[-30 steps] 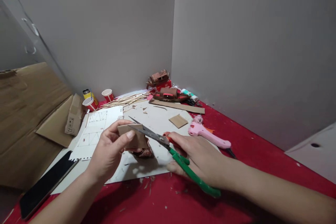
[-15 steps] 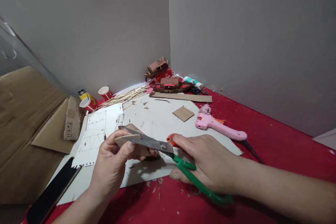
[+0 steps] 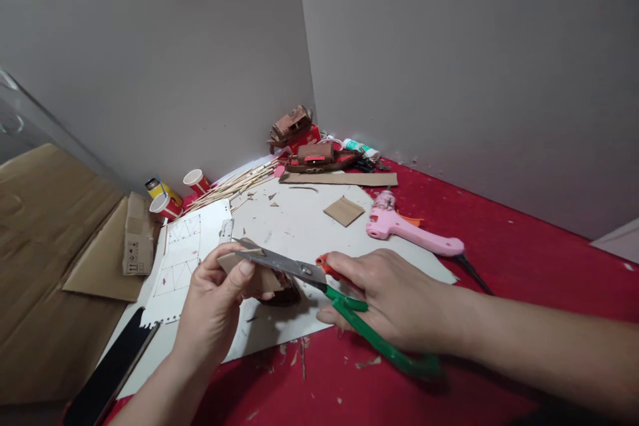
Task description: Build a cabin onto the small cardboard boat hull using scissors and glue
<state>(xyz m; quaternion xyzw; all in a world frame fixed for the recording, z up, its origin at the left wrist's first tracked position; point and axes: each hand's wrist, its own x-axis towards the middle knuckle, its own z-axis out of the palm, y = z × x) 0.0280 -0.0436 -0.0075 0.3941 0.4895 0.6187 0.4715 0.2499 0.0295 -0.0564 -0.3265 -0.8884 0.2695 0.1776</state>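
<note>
My left hand [image 3: 214, 296] pinches a small piece of cardboard [image 3: 262, 279] between thumb and fingers. My right hand [image 3: 382, 293] is closed on scissors [image 3: 379, 339] with green and orange handles. The scissor blades point left and lie across the cardboard's upper edge, close to my left thumb. Behind the cardboard a dark brown object [image 3: 282, 294] is partly hidden on the white sheet [image 3: 294, 229]. A square cardboard piece [image 3: 344, 211] rests flat farther back on the sheet.
A pink glue gun [image 3: 419, 236] lies to the right. Brown model boats [image 3: 319, 154], a cardboard strip [image 3: 339, 178], wooden sticks [image 3: 234, 184] and paper cups [image 3: 166, 206] stand or lie at the back. Left are a drawing [image 3: 172, 276], a phone [image 3: 110, 363] and a large cardboard box [image 3: 50, 266].
The view has shifted and tilted slightly. The scissor blades look closer together over the cardboard's edge; both hands keep their holds.
</note>
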